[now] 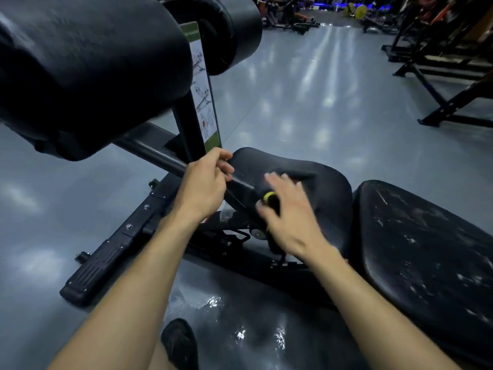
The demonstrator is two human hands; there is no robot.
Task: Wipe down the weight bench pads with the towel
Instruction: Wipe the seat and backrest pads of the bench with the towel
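At far left a big black roller pad fills the upper corner, with a second roller behind it, both carried on a black post that bears a white and green instruction label. Below them the bench's black frame rail runs down across the grey floor to a ribbed foot end at lower left. The left hand has its fingers curled, pinching the near left edge of the seat pad, close to where the post meets the rail. A dark shoe shows at the bottom between the forearms, on a wet, shiny patch of floor. The right hand is blurred, fingers spread and fairly straight over the seat pad's near side, just above a yellow and black knob; I cannot tell whether it grips anything. A dark fold on the seat pad just beyond its fingertips may be the towel, but it is too smeared to be sure. Right of the seat pad, just beside it, lies the back pad, black and marked with pale scuffs. Dark machine frames stand at upper right, well apart from the bench.
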